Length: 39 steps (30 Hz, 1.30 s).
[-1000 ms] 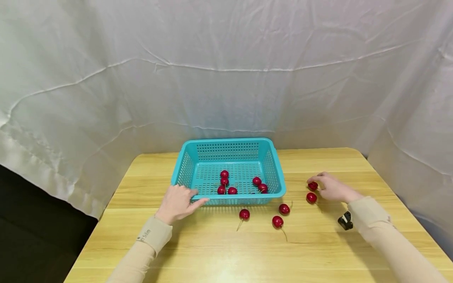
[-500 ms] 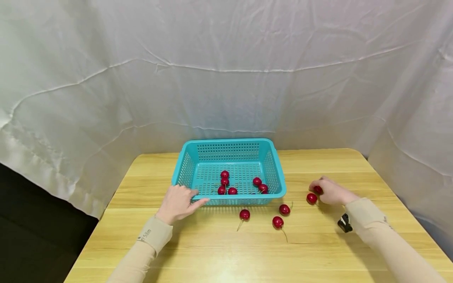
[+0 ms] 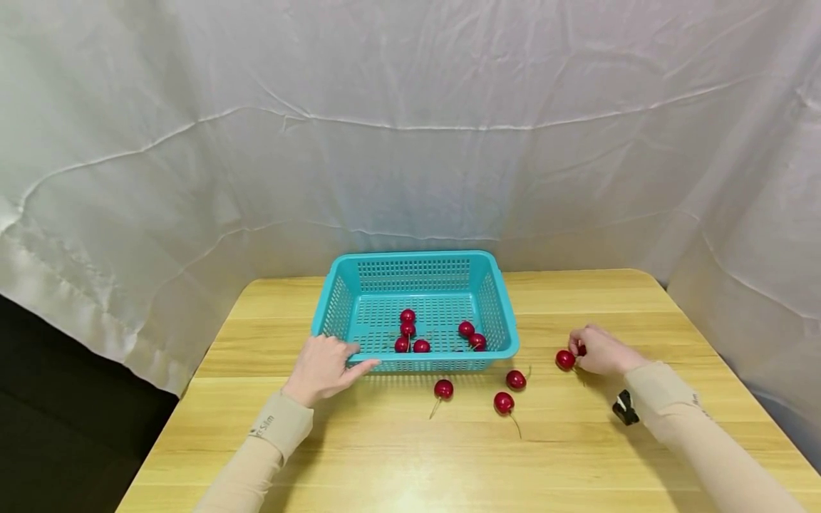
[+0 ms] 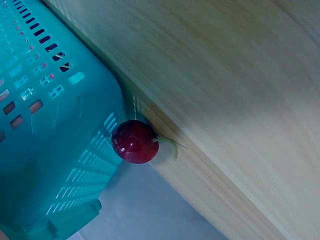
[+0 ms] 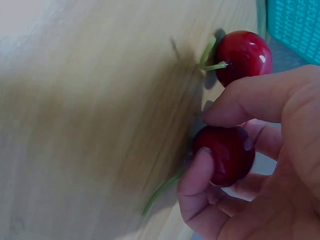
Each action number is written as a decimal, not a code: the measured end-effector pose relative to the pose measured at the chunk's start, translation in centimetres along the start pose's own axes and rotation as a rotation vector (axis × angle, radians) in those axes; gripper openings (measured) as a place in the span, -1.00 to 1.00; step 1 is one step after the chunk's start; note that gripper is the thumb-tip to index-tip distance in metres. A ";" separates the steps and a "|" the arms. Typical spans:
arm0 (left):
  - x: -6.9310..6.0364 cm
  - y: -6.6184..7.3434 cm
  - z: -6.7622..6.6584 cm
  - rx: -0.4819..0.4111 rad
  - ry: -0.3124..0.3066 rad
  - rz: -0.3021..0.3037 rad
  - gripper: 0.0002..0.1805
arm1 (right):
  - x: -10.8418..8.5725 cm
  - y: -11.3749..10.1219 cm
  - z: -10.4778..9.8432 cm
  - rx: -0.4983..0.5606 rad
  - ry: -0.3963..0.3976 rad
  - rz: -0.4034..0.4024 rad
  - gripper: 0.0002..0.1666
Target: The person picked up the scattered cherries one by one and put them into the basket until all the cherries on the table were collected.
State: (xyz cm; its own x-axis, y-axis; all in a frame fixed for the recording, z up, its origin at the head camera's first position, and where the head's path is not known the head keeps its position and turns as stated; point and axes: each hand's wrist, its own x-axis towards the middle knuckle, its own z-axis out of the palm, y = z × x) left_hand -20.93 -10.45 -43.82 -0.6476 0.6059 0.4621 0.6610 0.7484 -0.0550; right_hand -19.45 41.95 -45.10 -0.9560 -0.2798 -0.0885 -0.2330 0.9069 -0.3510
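Note:
My left hand (image 3: 323, 366) grips the near left part of the rim of a turquoise plastic basket (image 3: 420, 363), its thumb outside along the front. Finger skin shows through the slots of the basket (image 4: 60, 107) in the left wrist view. On the right side of the table, my right hand (image 3: 601, 350) pinches a dark red cherry (image 5: 230, 155) between thumb and fingers, its green stem trailing over the wood. Just beside those fingers lies another cherry (image 3: 565, 360), also seen as a bright red cherry (image 5: 245, 57) in the right wrist view.
Several cherries (image 3: 408, 329) lie inside the basket. In front of it on the wooden table (image 3: 410, 456) are three stemmed cherries, among them one cherry (image 3: 443, 389) and another cherry (image 3: 504, 403). A small black device (image 3: 625, 406) shows by the right wrist. Pale curtains (image 3: 410, 178) hang behind.
The right hand has taken hold of a cherry on the table and shifted slightly right and nearer with it. The left hand and the basket stay where they were.

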 end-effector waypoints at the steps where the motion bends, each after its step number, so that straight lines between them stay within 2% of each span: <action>1: 0.0 0.0 0.0 0.000 0.000 0.000 -0.26 | 0.0 0.1 0.0 -0.001 0.000 -0.003 -0.71; 10: 0.0 0.1 -0.2 -0.004 0.000 -0.001 -0.24 | -0.1 0.6 0.3 0.044 0.005 0.025 -0.78; 21: 0.0 0.1 -0.3 -0.012 -0.006 -0.002 -0.24 | -0.2 -0.3 -0.6 0.094 0.068 0.039 -0.92; 33: 0.1 0.2 -0.5 -0.004 -0.014 -0.007 -0.22 | 0.5 -3.4 -2.4 0.059 0.174 -0.017 -0.96; 39: 0.1 0.2 -0.4 -0.016 0.011 -0.006 -0.22 | 0.7 -4.9 -3.1 0.060 0.205 -0.030 -0.97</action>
State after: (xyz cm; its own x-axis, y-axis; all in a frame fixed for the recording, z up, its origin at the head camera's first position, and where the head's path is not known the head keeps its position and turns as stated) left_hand -20.69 -10.33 -43.47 -0.6473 0.5985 0.4720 0.6631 0.7475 -0.0384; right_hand -19.49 38.30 -40.58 -0.9665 -0.2309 0.1119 -0.2566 0.8773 -0.4057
